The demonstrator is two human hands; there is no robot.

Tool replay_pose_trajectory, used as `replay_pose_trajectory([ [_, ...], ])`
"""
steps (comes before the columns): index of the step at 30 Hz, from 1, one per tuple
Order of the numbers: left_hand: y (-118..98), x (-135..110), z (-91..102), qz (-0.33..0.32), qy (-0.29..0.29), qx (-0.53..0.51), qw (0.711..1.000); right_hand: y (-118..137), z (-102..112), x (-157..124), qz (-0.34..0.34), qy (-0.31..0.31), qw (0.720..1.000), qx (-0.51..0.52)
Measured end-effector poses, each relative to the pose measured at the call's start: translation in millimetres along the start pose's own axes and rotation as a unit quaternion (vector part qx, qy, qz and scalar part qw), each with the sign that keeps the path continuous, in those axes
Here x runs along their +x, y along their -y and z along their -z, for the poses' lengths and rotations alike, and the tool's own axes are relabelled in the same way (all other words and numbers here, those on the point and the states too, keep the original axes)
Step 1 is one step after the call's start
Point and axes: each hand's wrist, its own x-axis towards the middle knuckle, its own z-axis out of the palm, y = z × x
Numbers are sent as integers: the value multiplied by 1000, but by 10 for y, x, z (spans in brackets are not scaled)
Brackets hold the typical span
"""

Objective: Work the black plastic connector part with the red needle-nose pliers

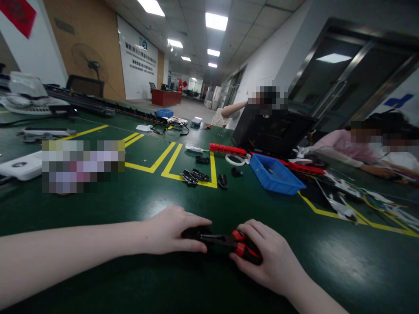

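Note:
Low over the near part of the dark green table, my right hand is wrapped round the red and black handles of a pair of pliers. The jaws of the pliers point left and reach a small black part. My left hand holds that black part between thumb and fingers; its shape is mostly hidden and dark. Farther off, several similar black plastic pieces lie in and around a yellow-taped area.
A blue tray with something dark inside stands right of the black pieces. Behind it are a red strip, a roll of white tape and a large black case. A white device lies left. Other people sit on the far and right sides.

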Motion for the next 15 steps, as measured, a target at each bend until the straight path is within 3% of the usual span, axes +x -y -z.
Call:
replay_pose_trajectory([
  [15,-16,-2,15,-10,3,6,1000,-35,-18,2,9,-9,1000,8],
])
